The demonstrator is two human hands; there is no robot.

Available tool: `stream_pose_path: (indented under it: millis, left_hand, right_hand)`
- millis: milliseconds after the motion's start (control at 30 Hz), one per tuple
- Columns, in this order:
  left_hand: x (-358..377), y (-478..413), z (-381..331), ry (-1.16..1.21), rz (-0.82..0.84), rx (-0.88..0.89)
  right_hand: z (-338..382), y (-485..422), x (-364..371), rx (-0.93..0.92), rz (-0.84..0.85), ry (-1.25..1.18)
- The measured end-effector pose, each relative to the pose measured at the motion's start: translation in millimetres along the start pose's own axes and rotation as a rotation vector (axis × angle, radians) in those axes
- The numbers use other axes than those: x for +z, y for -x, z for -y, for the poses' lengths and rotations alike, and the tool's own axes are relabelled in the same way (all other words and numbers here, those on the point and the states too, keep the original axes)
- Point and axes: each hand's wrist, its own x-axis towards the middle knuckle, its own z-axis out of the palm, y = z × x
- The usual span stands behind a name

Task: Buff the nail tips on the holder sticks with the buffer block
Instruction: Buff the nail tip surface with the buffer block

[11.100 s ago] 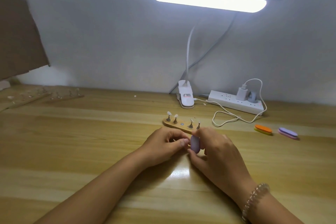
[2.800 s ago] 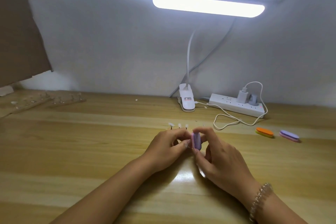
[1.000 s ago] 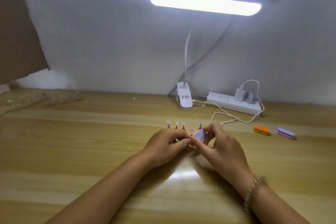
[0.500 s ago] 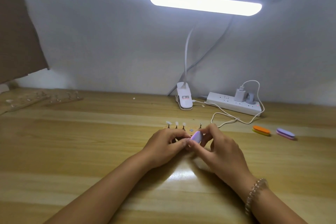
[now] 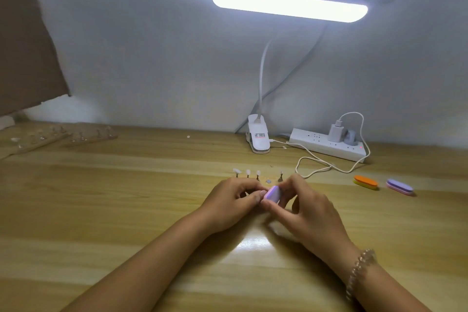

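You sit at a big wooden table [image 5: 101,210] with a long bright lamp [image 5: 288,4] shining down on it. Your two hands meet in the middle of the table, close to you.

Your right hand [image 5: 311,210] grips the little purple buffer block [image 5: 273,194]. The thumb is under it and the fingers curl over the top. The block is tilted and touches the fingertips of your left hand [image 5: 233,200]. That hand's fingers are curled in and the tips are pinched together. You can't see what they hold, because it is too small and hidden. My guess is that it is one stick with a nail tip on it.

Just behind your hands is a row of holder sticks [image 5: 281,176]. Three of them show white nail tips [image 5: 248,173] on top. There is a gap in the row with a small round spot [image 5: 268,181], so it looks like one stick is out.

Off to the right, well apart from your hands, lie an orange block [image 5: 365,182] and another purple block [image 5: 399,186].

It looks like you are in the middle of buffing one tip. Next, rub the block gently across that tip with short strokes. Hold the stick tight so the tip does not pop off. When it looks smooth, put the stick back in the gap and pick the one beside it.
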Motion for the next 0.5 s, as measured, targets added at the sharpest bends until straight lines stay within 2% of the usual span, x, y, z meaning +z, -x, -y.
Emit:
stream_pose_path:
  millis: [67, 200, 333, 433, 500]
  left_hand:
    - [0.8, -0.3, -1.0, -0.002, 0.005, 0.003]
    - [-0.6, -0.1, 0.4, -0.014, 0.0, 0.006]
    - [0.0, 0.8, -0.7, 0.024, 0.0, 0.012]
    - [0.1, -0.4, 2.4, 0.033, -0.004, 0.009]
    - [0.4, -0.7, 3.4, 0.067, -0.014, 0.004]
  right_hand:
    - [-3.9, -3.3, -1.6, 0.052, -0.048, -0.007]
    - [1.2, 3.0, 1.6, -0.075, 0.03, 0.054]
    - [-5.4, -2.3, -0.9, 0.04, -0.033, -0.009]
    - [-3.8, 0.7, 2.0, -0.045, 0.035, 0.0]
    - [-2.3, 0.7, 1.7, -0.042, -0.016, -0.063]
